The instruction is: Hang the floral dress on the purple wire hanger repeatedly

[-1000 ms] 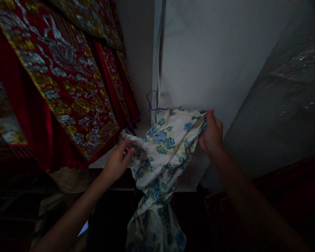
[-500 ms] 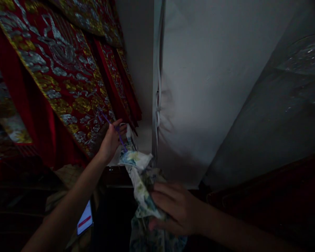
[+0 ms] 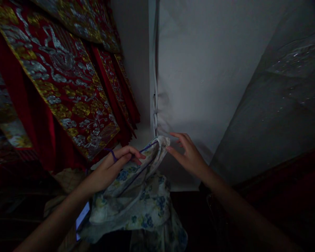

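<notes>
A white floral cloth point(image 3: 144, 206) with blue and yellow flowers hangs in front of me, its upper edge drawn up into a narrow peak. My left hand point(image 3: 123, 159) is closed, its bent fingers on a purple cord point(image 3: 149, 145) that runs to this peak. Part of the cord loops over the back of the same hand. On the other side, my right hand point(image 3: 187, 152) has its fingers spread. Its thumb tip is at the cloth's peak; whether it touches is hard to tell in the dim light.
Red hangings point(image 3: 65, 70) with gold and silver embroidery fill the left side. A white wall point(image 3: 199, 73) stands ahead, with a white cable point(image 3: 155, 70) down its corner. A lit phone point(image 3: 82, 218) lies at lower left, partly covered by cloth. Clear plastic sheeting point(image 3: 291, 91) is at right.
The cloth has been spread out and raised at its edge. My right hand has moved up and opened off the cloth. My left hand has shifted right and down with the cord.
</notes>
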`<state>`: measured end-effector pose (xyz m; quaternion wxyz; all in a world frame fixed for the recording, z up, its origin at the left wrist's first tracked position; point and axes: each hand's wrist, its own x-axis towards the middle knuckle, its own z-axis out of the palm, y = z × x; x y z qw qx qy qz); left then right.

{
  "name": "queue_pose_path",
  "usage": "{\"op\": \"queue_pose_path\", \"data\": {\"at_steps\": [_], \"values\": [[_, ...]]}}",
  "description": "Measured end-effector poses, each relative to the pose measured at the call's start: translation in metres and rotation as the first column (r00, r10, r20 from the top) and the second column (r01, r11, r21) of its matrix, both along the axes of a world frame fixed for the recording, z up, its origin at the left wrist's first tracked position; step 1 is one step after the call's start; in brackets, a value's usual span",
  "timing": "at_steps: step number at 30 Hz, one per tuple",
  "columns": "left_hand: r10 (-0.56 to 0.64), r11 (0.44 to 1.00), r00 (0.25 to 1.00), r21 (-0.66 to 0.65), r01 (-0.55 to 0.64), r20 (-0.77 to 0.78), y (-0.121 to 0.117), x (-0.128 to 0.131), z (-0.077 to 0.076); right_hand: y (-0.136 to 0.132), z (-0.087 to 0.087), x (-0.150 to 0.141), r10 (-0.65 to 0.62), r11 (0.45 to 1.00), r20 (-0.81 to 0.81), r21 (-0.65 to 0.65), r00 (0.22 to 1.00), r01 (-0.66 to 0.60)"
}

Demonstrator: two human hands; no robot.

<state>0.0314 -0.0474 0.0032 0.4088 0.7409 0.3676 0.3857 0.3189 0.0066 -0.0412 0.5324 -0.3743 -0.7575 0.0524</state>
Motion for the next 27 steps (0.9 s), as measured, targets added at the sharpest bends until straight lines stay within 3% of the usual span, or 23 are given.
{"op": "queue_pose_path", "data": {"at_steps": [3, 6, 8, 10, 12, 15, 16, 17, 19, 21, 22, 24, 25, 27], "values": [[-0.023, 0.998, 0.998, -0.054, 0.026, 0.053, 0.003, 0.0, -0.004, 0.013, -0.017, -0.008, -0.049, 0.994, 0.052, 0.097, 0.997, 0.044], [-0.011, 0.998, 0.995, -0.067, 0.018, 0.103, 0.013, 0.004, -0.011, 0.001, -0.027, -0.032, -0.03, 0.963, 0.044, 0.27, 0.999, 0.017], [0.021, 0.998, 0.996, -0.059, -0.016, 0.083, 0.019, 0.009, -0.014, -0.014, -0.026, -0.047, 0.098, 0.929, 0.137, 0.343, 0.986, -0.14], [0.065, 0.998, 0.997, -0.015, -0.064, 0.041, 0.023, 0.013, -0.013, -0.026, -0.02, -0.055, 0.265, 0.874, 0.296, 0.328, 0.918, -0.358], [0.098, 0.994, 0.995, 0.048, -0.098, 0.008, 0.026, 0.017, -0.009, -0.033, -0.013, -0.051, 0.368, 0.858, 0.359, 0.225, 0.858, -0.462], [0.15, 0.986, 0.989, 0.066, -0.15, 0.004, 0.03, 0.019, 0.002, -0.032, -0.005, -0.027, 0.326, 0.945, 0.187, -0.033, 0.926, -0.326], [0.182, 0.982, 0.983, 0.055, -0.182, 0.014, 0.032, 0.019, 0.006, -0.03, -0.004, -0.016, 0.314, 0.943, 0.13, -0.158, 0.941, -0.293], [0.219, 0.975, 0.976, 0.045, -0.219, 0.022, 0.035, 0.019, 0.011, -0.028, -0.005, -0.006, 0.323, 0.914, 0.083, -0.286, 0.943, -0.288], [0.28, 0.958, 0.959, 0.049, -0.282, 0.037, 0.04, 0.019, 0.018, -0.026, -0.009, 0.012, 0.382, 0.791, -0.036, -0.505, 0.923, -0.347], [0.311, 0.944, 0.949, 0.104, -0.315, 0.054, 0.043, 0.019, 0.022, -0.027, -0.013, 0.024, 0.341, 0.666, -0.243, -0.619, 0.908, -0.416], [0.326, 0.929, 0.943, 0.164, -0.331, 0.06, 0.042, 0.019, 0.023, -0.027, -0.015, 0.03, 0.262, 0.631, -0.357, -0.639, 0.897, -0.439], [0.392, 0.848, 0.919, 0.369, -0.381, 0.047, 0.034, 0.018, 0.022, -0.027, -0.016, 0.041, 0.037, 0.642, -0.547, -0.628, 0.836, -0.44], [0.441, 0.766, 0.896, 0.501, -0.402, 0.044, 0.027, 0.018, 0.02, -0.026, -0.015, 0.048, -0.068, 0.676, -0.611, -0.61, 0.789, -0.414], [0.522, 0.525, 0.847, 0.743, -0.414, 0.103, 0.011, 0.018, 0.011, -0.019, -0.011, 0.064, -0.218, 0.76, -0.692, -0.563, 0.689, -0.324]]}}
